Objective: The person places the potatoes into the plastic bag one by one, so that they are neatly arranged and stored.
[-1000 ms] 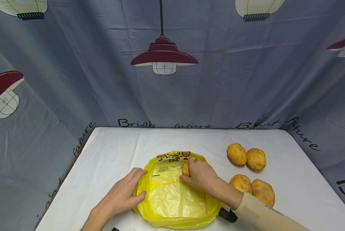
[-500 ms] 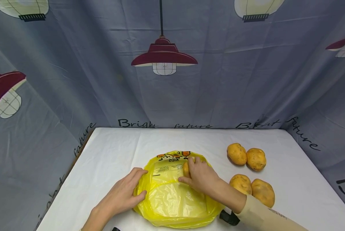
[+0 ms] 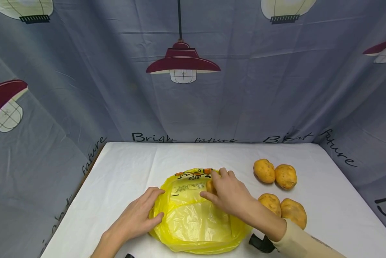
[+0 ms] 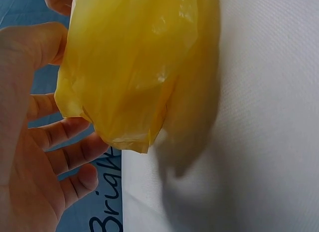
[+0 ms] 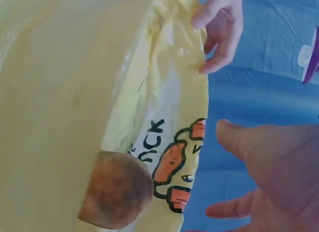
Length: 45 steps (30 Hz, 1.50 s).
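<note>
Black wrist device (image 3: 261,243) on right wrist, just right of the bag's near side. Left hand (image 3: 135,216) at the left side of the yellow bag (image 3: 199,248), thumb and fingers spread wide against the plastic, loosely bent, no firm grip showing. Bag lies in the middle of the white tabletop (image 3: 125,172), mouth up, rim spread.

Right hand (image 3: 230,191) over the bag's right rim, fingers and thumb well apart, holding nothing. In-bag potato (image 5: 117,189) sits inside the mouth toward the bag's far right, partly behind plastic in the right wrist view, a gap between it and the fingers there.

Step looks like loading potatoes; this one seems let go. To do it well: lift the right hand out clear of the rim so it doesn't drag the plastic, and let the left brace the side so the mouth won't fold in.

Right of the bag, near pair: front left potato (image 3: 270,204) and front right potato (image 3: 293,213), seemingly touching. Beyond, back left potato (image 3: 264,171) and back right potato (image 3: 286,176), side by side. Printed curtain (image 3: 244,89) behind everything.
</note>
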{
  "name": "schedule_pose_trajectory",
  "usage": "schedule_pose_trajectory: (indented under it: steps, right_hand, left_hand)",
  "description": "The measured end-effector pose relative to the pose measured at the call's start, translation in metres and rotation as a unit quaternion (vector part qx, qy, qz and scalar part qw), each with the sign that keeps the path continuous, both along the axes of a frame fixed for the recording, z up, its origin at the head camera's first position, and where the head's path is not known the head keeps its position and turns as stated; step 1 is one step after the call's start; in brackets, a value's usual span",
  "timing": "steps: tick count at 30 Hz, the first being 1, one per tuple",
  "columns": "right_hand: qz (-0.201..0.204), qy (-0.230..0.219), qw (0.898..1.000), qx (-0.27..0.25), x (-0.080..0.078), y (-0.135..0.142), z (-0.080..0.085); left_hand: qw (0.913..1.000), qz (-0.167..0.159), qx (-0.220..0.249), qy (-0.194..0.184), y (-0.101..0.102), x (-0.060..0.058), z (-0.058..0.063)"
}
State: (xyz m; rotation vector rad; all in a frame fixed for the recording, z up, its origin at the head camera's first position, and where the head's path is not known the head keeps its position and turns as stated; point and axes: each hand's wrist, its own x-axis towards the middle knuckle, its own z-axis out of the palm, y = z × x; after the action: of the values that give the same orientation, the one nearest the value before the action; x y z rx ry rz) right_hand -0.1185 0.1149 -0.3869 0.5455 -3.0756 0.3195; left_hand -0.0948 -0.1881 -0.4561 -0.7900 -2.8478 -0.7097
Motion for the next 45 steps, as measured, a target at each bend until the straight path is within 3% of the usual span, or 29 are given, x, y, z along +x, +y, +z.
schedule_pose_trajectory:
  steps: [10,16,27,45]
  right_hand:
    - [0.020,0.080,0.996,0.027,0.002,0.009,0.002]
    - [0.022,0.092,0.995,0.032,0.002,0.013,0.002]
    - [-0.002,0.086,0.995,0.041,-0.002,0.023,0.003]
    - [-0.076,-0.004,0.996,0.040,-0.017,0.063,0.003]
  left_hand:
    - [1.0000,0.001,-0.003,0.004,0.000,0.000,0.001]
    - [1.0000,0.002,-0.003,0.005,0.000,-0.001,0.000]
    - [1.0000,-0.001,0.000,0.006,0.001,-0.002,0.001]
    - [0.9999,-0.004,0.001,0.010,0.002,-0.003,0.000]
